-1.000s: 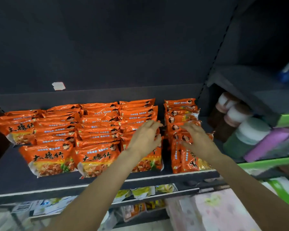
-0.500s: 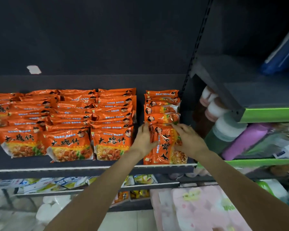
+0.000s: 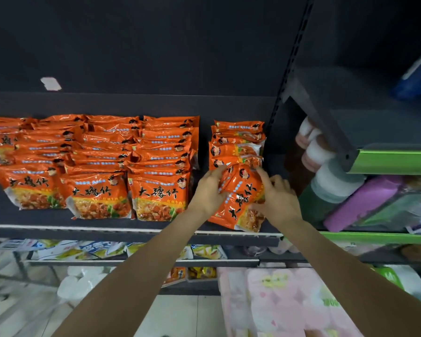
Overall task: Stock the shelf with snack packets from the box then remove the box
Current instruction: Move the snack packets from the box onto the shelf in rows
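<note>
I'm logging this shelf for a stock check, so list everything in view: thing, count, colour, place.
Snack packets: count unclear, orange, overlapping rows on the dark shelf.
Front packet: one, orange, tilted, right-hand row.
Lidded containers: several, white caps, right bay.
Purple roll: one, right bay.
Green shelf edges: two, right bay.
Pink packs: count unclear, lower right.
Box: not visible.
Left hand: grips the front packet.
Right hand: grips the front packet.
</note>
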{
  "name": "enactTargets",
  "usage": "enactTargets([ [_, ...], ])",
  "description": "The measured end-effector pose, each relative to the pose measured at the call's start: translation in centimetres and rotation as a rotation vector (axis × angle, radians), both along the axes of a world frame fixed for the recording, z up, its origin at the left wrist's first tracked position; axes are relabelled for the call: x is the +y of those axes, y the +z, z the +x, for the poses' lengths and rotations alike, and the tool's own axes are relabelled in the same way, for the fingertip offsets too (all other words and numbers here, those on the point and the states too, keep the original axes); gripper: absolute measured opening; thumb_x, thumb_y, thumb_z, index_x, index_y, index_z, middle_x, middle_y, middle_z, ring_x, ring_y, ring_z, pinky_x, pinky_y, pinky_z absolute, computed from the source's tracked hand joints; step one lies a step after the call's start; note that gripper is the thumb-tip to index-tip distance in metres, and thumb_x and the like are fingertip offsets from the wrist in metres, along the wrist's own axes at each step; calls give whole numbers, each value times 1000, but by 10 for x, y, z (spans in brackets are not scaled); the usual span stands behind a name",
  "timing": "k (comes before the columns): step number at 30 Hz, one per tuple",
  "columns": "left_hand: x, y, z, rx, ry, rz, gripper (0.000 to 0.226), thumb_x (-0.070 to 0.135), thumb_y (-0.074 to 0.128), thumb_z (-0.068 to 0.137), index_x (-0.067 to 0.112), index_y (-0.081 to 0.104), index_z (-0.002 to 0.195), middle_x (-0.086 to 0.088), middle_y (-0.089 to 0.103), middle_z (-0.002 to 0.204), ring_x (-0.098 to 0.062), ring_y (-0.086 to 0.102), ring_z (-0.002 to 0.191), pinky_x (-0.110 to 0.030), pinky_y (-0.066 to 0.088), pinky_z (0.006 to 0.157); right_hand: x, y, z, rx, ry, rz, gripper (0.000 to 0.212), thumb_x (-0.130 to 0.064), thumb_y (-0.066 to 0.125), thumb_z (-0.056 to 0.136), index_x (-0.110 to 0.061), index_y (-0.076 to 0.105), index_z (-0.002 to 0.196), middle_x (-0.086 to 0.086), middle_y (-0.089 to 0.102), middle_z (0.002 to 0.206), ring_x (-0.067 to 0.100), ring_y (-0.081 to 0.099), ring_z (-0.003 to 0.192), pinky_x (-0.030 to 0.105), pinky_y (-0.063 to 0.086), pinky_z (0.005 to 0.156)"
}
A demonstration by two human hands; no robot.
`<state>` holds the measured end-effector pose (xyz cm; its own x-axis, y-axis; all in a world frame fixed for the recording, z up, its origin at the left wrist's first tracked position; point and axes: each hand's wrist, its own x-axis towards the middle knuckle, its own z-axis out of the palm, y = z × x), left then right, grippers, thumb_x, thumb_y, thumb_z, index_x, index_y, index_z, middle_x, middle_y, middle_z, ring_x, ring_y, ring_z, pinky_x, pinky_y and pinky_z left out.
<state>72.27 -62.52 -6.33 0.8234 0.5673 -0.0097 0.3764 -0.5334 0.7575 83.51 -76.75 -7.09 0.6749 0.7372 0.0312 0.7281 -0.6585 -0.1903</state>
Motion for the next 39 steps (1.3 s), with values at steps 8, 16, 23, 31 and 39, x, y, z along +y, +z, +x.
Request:
enactTargets([
  [8, 6, 24, 18, 73, -232, 256, 68, 11, 66, 83, 23, 36, 142, -6, 50, 138, -23, 41, 130, -37, 37, 108, 6, -2, -14, 132, -134, 65, 119, -59, 67, 72, -29, -23, 144, 14, 43, 122, 35, 59, 99, 45, 48, 84],
  [16, -3, 9, 13, 249, -392, 443, 80, 14, 71, 79, 23, 27, 145, -1, 33, 151, -21, 32, 137, -39, 29, 112, -5, 4, 12, 73, 118, -15, 100, -37, 77, 72, -29, 12, 147, 2, 17, 150, 23, 19, 139, 45, 33, 109],
  [23, -7, 10, 6, 319, -179, 537, 73, 18, 68, 83, 20, 29, 143, -5, 36, 146, -28, 37, 131, -41, 38, 105, -12, 1, 14, -15, 28, -79, 84, -52, 69, 74, -23, 26, 140, 5, 35, 135, 24, 39, 124, 41, 40, 99],
  [31, 26, 35, 16, 25, 21, 144, 60, 10, 61, 87, 11, 33, 141, -11, 42, 138, -24, 40, 129, -28, 33, 104, 12, 22, 22, 136, 127, -5, 92, -55, 66, 76, -24, 14, 146, 0, 13, 152, 23, 9, 143, 46, 11, 118],
  [39, 65, 31, 53, 228, 76, -24, 93, 16, 71, 82, 6, 7, 148, -16, 32, 149, -29, 33, 138, -35, 30, 112, 76, 33, 48, 142, 114, 99, 77, -37, 63, 86, -20, 21, 148, 3, 17, 156, 22, 16, 143, 38, 19, 117],
])
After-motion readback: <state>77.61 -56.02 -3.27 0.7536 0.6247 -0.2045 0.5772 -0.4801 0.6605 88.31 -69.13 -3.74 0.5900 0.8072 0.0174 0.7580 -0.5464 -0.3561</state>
